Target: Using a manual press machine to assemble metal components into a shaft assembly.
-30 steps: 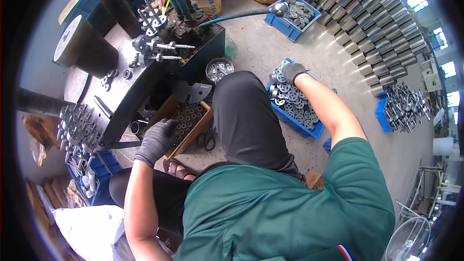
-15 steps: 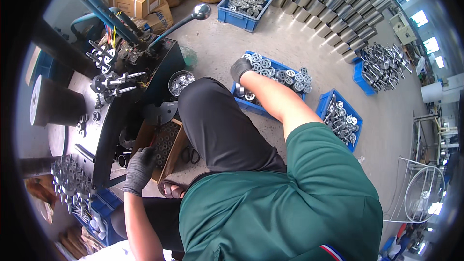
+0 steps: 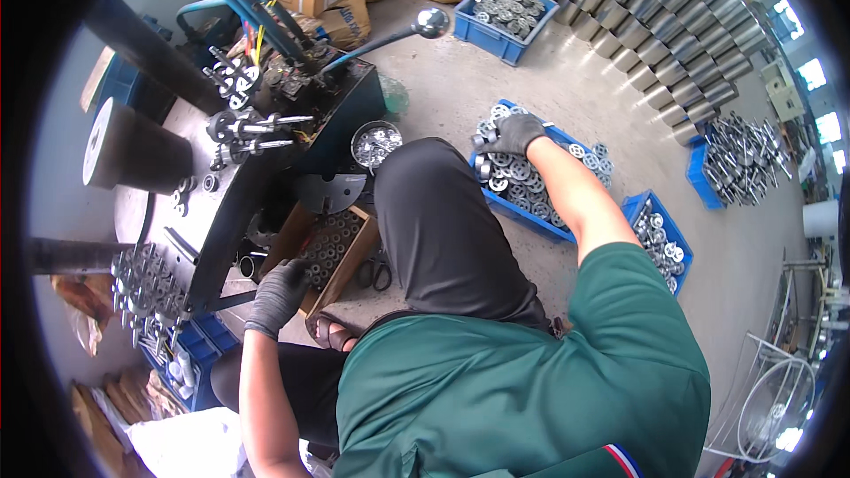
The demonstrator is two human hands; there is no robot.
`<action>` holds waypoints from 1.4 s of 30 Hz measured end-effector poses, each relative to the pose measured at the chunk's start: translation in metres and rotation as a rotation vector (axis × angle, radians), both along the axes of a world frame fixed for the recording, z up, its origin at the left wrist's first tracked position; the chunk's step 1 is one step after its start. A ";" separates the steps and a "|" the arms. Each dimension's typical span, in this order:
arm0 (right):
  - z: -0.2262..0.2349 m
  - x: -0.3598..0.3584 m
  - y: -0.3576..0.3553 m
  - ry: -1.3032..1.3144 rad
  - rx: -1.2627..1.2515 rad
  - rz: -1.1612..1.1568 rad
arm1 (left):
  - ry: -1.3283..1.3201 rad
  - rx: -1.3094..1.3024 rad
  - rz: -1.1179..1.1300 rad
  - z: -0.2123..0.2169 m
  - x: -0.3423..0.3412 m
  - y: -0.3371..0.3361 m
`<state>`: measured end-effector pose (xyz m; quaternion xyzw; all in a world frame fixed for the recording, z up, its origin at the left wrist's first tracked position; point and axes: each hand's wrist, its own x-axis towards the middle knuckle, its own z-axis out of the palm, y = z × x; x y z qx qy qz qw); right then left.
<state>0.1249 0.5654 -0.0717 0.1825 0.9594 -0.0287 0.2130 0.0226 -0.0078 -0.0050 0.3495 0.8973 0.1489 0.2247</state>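
My right hand, in a dark grey glove, is at the near-left part of a blue crate filled with spoked metal wheels. Its fingers curl round a shiny metal wheel at the crate's left side, partly covered by the glove. My left hand, gloved in grey, hovers beside a wooden box holding many small metal rings. The left fingers are bent together toward the box; what they hold, if anything, is hidden.
A black machine bench on the left bears shafts with wheels and a dark cylinder. A ball-ended lever juts out. A metal bowl of parts stands by my knee. More blue crates and stacked metal cylinders lie beyond.
The whole view has shifted, so the scene sits further right. My right hand has moved from the crate's far-left corner onto the wheels and curled round one. The left hand stays by the wooden box.
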 end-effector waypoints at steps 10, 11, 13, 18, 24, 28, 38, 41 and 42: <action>0.029 -0.026 -0.008 -0.176 0.157 0.103 | 0.024 0.113 -0.031 0.023 0.005 0.011; 0.056 -0.035 -0.023 -0.115 0.126 0.112 | 0.012 0.176 -0.034 0.030 0.008 0.012; 0.085 -0.043 -0.023 0.019 0.131 0.160 | 0.004 0.241 -0.024 0.047 0.016 0.021; 0.181 -0.086 -0.111 0.024 -0.033 0.437 | -0.247 0.620 0.076 0.059 0.033 0.039; 0.192 -0.100 -0.244 0.046 -1.041 0.398 | -0.287 0.494 0.126 0.027 0.027 0.028; 0.180 -0.085 -0.312 0.167 -1.541 0.129 | -0.416 0.709 0.195 0.016 0.028 0.031; 0.152 -0.100 -0.381 0.312 -1.873 -0.037 | -0.804 1.114 0.467 0.008 0.028 0.034; 0.156 -0.103 -0.389 0.432 -1.933 -0.007 | -0.823 1.024 0.601 0.007 0.026 0.028; 0.157 -0.105 -0.389 0.589 -1.910 0.093 | -0.801 0.925 0.616 0.005 0.026 0.024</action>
